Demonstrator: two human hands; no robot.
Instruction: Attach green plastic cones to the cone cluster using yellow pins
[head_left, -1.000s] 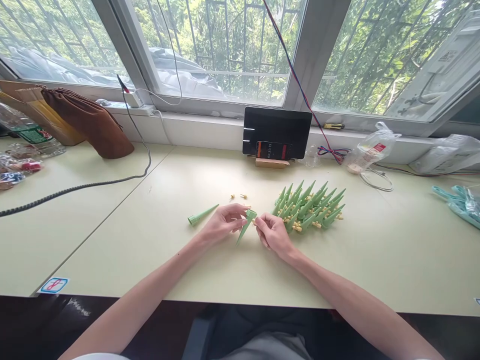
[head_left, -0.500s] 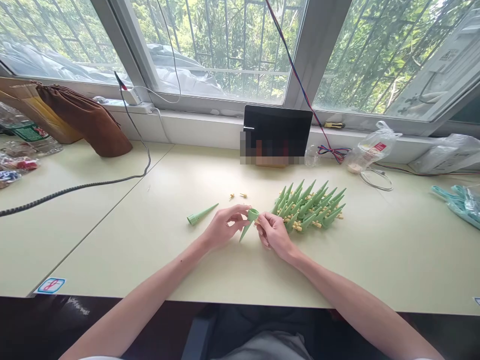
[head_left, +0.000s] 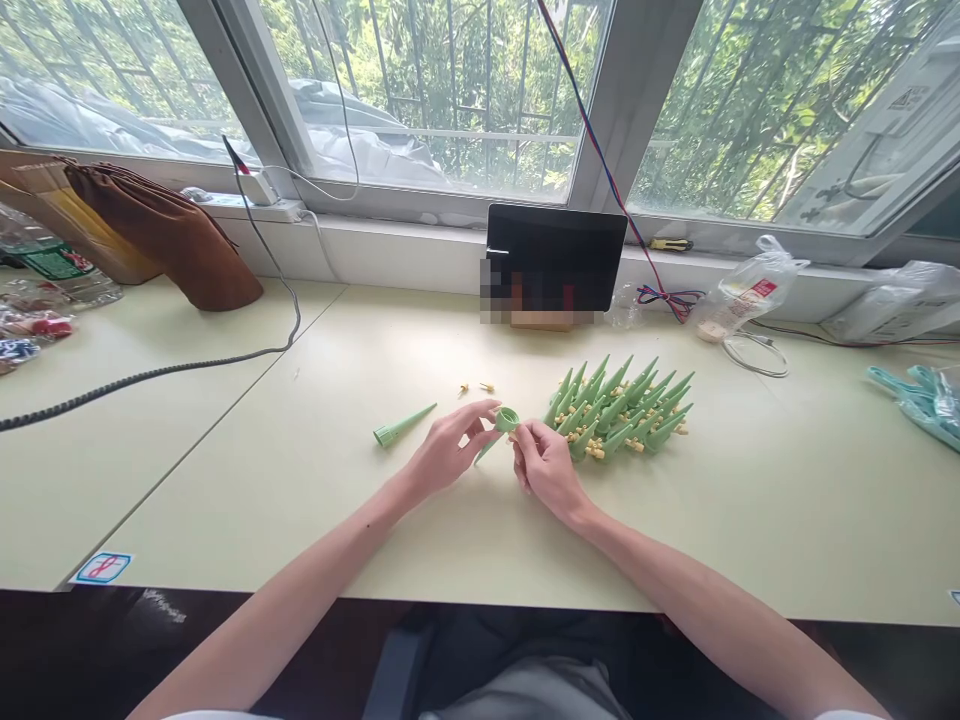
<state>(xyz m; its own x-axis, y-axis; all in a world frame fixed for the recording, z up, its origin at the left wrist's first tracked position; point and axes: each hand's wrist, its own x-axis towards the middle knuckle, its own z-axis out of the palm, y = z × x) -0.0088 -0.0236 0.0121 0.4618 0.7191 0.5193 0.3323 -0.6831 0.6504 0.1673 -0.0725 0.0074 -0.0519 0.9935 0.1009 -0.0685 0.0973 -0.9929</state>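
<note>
Through the head camera I see the left hand (head_left: 448, 447) holding a green cone (head_left: 507, 420) above the table (head_left: 435, 540), near the middle of my view. The fingers of this hand are bent, with only a narrow space between thumb and forefinger, and they have the cone by its wide end. The round mouth of the cone is turned upward and partly toward me, and its thin tip points down to the left, below the hand.

The right hand (head_left: 549, 465) is just beside it. Its thumb and forefinger are pinched together on a yellow part (head_left: 514, 436), at the side of the cone's wide end. Most of this part is hidden by the fingertips, so I cannot tell if it already sits in the cone.

To the left of the left hand, a second green cone (head_left: 403, 427) lies on its side, its tip pointing away to the right. Beyond the hands I find two small yellow pieces (head_left: 487, 387), lying near each other. Just to the right of the right hand is a dense group of green cones (head_left: 619, 408), with their tips up and leaning, and yellow parts show between them. Farther back stands a dark tablet (head_left: 559, 250).
</note>
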